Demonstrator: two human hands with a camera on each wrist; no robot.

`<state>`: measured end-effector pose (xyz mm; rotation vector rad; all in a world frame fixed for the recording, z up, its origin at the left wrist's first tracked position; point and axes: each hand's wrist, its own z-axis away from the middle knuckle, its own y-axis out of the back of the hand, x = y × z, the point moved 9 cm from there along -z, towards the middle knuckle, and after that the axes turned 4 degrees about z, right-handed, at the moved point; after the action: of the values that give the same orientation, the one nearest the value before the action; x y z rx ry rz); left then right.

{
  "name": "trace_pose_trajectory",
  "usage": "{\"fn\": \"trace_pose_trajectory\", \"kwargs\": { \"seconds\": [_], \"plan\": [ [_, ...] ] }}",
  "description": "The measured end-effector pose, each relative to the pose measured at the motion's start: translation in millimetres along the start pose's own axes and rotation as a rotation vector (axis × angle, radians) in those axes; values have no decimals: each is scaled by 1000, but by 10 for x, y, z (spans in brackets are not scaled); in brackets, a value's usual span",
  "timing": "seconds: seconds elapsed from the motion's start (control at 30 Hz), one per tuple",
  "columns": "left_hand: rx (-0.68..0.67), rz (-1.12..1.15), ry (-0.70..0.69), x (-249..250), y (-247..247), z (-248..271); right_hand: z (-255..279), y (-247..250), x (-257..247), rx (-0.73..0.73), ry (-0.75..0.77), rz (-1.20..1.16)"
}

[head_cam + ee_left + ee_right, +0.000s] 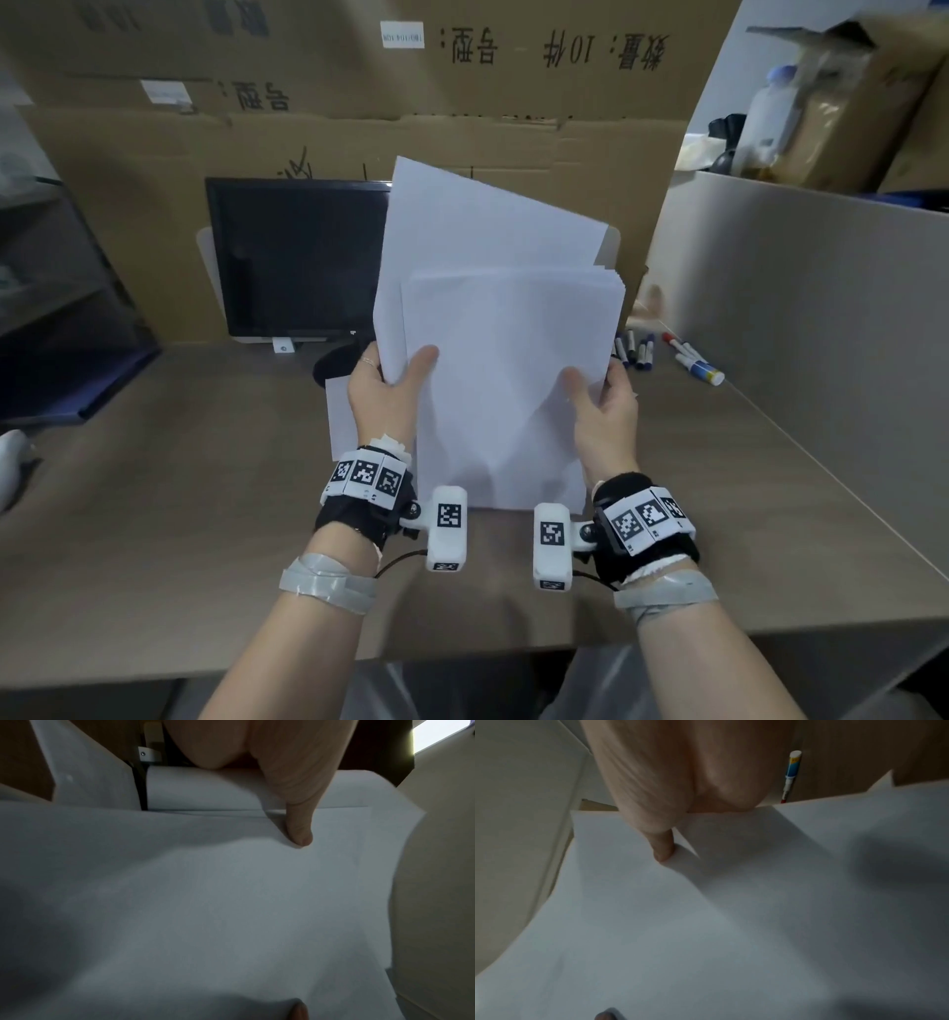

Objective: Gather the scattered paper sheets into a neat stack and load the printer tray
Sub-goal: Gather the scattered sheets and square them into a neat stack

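Note:
I hold a bundle of white paper sheets [506,360] upright above the desk, its bottom edge near the desk top. One large sheet [477,221] sticks up askew behind the rest. My left hand [393,385] grips the left edge, thumb on the front. My right hand [598,395] grips the right edge the same way. The left wrist view shows the sheets [231,902] with my thumb pressing them; the right wrist view shows the paper [731,923] likewise. One more sheet [339,411] lies flat on the desk behind my left hand. No printer tray can be made out.
A dark monitor [298,257] stands behind the paper against a cardboard wall. Several markers [667,352] lie at the right rear of the wooden desk [179,488]. A grey partition [796,308] bounds the right side; a dark shelf unit [61,308] stands at the left.

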<state>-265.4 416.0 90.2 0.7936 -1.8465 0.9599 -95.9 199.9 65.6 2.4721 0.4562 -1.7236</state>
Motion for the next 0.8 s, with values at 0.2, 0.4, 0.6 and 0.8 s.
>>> {"fn": "trace_pose_trajectory", "kwargs": {
  "seconds": [0.2,0.4,0.6,0.8],
  "plan": [
    [47,10,-84,116,29,-140,-106,46,-114,98,2,-93],
    [-35,-174,48,-307,100,-106,-33,79,250,91,-162,-79],
    [-112,-177,181,-546,79,-135,-61,74,300,76,-180,30],
    [-13,-126,270,-615,165,-159,-77,108,301,116,-173,-34]
  ]
}}
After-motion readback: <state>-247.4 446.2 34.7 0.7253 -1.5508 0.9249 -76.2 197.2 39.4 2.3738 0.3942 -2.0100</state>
